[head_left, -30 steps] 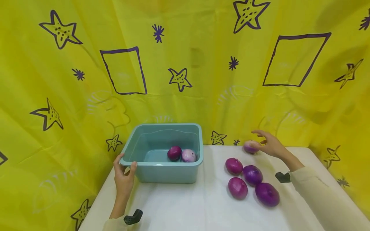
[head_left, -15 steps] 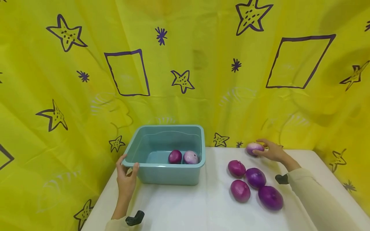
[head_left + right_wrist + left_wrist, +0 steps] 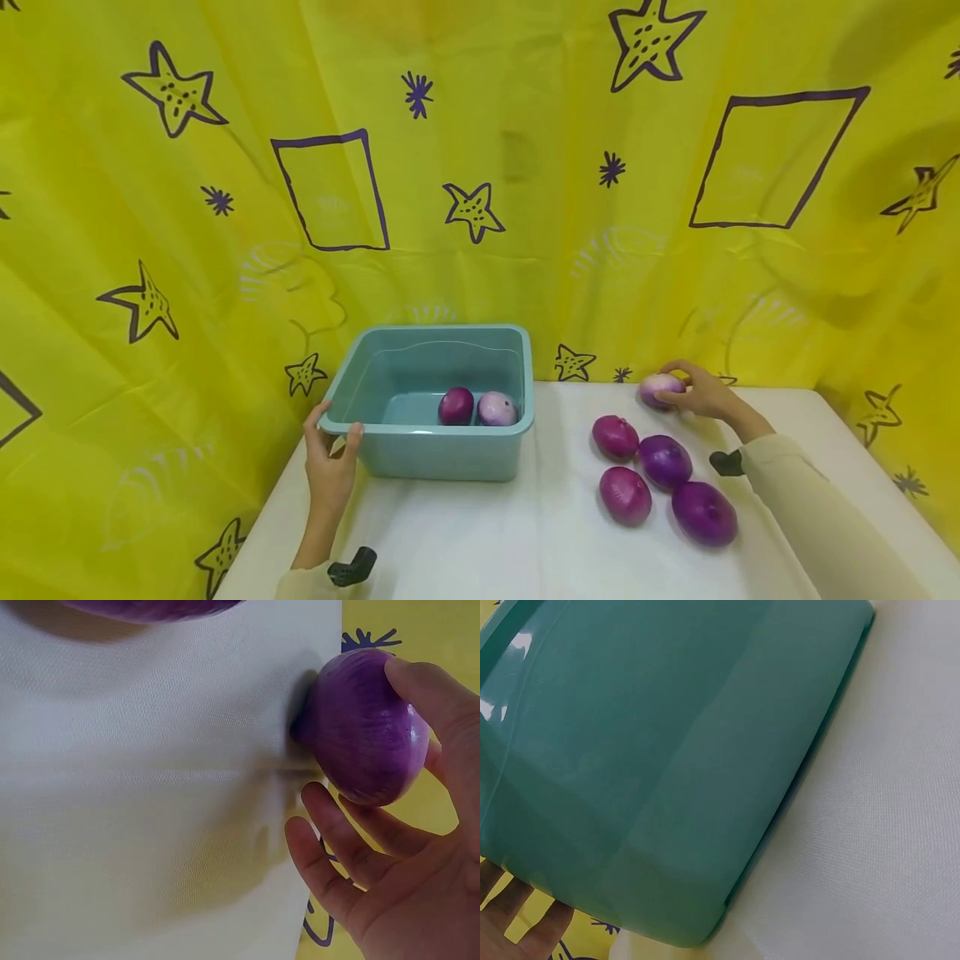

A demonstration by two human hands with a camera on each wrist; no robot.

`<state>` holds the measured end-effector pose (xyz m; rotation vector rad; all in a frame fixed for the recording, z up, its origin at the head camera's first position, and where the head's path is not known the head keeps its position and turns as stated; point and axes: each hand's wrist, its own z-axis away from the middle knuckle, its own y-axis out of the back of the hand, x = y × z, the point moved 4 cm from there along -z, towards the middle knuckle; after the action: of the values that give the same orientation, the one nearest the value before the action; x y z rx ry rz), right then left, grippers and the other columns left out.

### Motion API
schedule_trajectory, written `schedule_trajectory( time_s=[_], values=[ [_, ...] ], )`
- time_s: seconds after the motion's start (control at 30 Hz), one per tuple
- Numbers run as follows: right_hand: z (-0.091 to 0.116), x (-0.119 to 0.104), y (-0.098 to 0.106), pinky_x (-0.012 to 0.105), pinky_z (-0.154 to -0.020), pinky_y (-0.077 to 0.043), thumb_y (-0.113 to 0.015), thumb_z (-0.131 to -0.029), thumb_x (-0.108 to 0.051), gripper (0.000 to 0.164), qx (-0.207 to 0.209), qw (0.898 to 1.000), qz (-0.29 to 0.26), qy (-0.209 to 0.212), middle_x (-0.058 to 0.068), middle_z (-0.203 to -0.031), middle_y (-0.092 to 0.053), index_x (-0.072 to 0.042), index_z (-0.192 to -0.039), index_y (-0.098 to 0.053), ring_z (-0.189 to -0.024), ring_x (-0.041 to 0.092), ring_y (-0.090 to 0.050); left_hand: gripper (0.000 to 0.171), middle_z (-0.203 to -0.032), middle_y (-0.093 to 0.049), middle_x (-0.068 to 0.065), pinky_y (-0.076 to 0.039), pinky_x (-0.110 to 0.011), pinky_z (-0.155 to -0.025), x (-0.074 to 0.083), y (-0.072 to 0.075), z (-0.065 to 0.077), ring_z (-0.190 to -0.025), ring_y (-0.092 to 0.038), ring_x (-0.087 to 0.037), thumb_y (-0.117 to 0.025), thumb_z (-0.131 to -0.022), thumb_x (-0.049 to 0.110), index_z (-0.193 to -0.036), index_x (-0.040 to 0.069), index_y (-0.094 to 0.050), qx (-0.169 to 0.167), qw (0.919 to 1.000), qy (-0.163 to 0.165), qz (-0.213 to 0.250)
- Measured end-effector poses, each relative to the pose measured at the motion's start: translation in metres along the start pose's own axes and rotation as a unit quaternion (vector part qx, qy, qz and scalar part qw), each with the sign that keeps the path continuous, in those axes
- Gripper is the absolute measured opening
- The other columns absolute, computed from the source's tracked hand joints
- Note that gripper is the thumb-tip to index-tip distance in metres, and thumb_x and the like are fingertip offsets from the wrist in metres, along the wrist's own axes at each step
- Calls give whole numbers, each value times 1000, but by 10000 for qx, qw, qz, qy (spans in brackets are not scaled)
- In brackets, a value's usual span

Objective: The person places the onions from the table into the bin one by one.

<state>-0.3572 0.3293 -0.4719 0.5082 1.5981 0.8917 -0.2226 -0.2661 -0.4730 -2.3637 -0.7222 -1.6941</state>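
Observation:
Toward the table's back edge, my right hand [image 3: 708,396] holds a purple-and-white onion [image 3: 657,384] between thumb and fingers. The right wrist view has the thumb on one side of this onion [image 3: 364,727] and a finger partly hidden behind it; the other fingers curve below. My left hand [image 3: 328,477] grips the front left corner of a teal plastic bin [image 3: 435,430], thumb on the front rim, fingers at the left side. Inside the bin sit a dark red onion [image 3: 455,406] and a pale onion [image 3: 497,409]. The left wrist view shows the bin's outer wall [image 3: 652,772].
Several purple onions lie between the bin and my right forearm: one behind [image 3: 615,438], a darker one [image 3: 664,462], one in front [image 3: 626,497] and a large one [image 3: 705,513]. A yellow patterned curtain [image 3: 540,283] hangs right behind the white table [image 3: 480,542].
My right hand has come down onto the onion at the back, and its fingers have closed round it. The left hand stays on the bin. The head view has shifted slightly.

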Motion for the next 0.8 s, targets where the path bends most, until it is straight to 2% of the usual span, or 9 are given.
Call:
schedule_trajectory(
  time_s=[0.17, 0.37, 0.5, 0.8],
  values=[
    [0, -2, -2, 36, -64, -52, -74, -95, -27, 55, -194, 9994, -248, -120, 36, -120, -57, 1, -134, -47, -90, 35, -60, 64, -153, -43, -18, -41, -6, -89, 1, 0, 0, -136, -46, -38, -63, -102, 18, -156, 17, -29, 7, 10000, 21, 25],
    [2, -3, -2, 37, -62, -52, -73, -96, -28, 57, -336, 9986, -354, -186, 42, -123, -54, 2, -136, -45, -91, 36, -60, 64, -153, -44, -17, -41, -6, -88, 1, 1, 1, -134, -47, -36, -64, -102, 19, -156, 18, -29, -3, 10000, 19, 24],
    [2, -2, -3, 37, -61, -51, -73, -97, -28, 55, -374, 9984, -366, -195, 42, -121, -55, 1, -135, -45, -88, 33, -59, 64, -152, -44, -18, -41, -6, -88, -1, 1, 0, -134, -47, -37, -64, -102, 18, -155, 17, -29, -2, 10000, -8, 29],
    [0, -11, 2, 38, -71, -47, -80, -89, -28, 47, -6, 9995, 238, 199, 30, -115, -64, -3, -123, -59, -94, 40, -62, 63, -152, -43, -21, -41, -4, -87, -2, 1, -1, -135, -46, -42, -63, -102, 17, -155, 16, -29, 16, 10000, -79, -10]
  ],
)
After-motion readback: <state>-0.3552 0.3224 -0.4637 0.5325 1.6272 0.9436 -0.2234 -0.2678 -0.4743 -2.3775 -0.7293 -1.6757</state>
